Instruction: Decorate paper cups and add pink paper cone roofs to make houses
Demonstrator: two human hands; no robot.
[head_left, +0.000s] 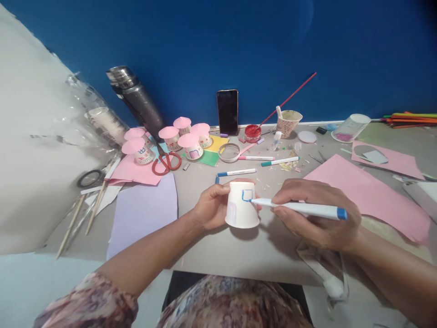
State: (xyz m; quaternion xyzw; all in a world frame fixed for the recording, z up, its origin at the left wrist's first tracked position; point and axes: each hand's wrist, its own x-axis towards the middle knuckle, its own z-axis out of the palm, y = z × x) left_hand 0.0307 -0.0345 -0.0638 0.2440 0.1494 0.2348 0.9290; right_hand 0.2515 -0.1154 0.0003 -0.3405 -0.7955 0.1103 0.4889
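My left hand (212, 206) is closed around a white paper cup (241, 216), held upside down with its wide rim at the bottom. A pale purple arch is drawn on the cup's lower left, and a blue square outline sits on the upper middle. Pinched in my right hand (317, 214) is a blue marker (307, 208) with a white barrel. Its tip touches the lower part of the blue square. Beyond the cup lie its neighbours on the table, another white marker with a blue cap (236, 172) and a green one (280, 161).
Several small cup houses with pink roofs (190, 140) stand at back left, near red-handled scissors (166, 164) and a leaning black flask (138, 98). A phone (227, 111) rests against the blue wall. Pink paper (368, 196) lies right, purple paper (143, 209) left. A red paint jar (252, 133) holds a brush.
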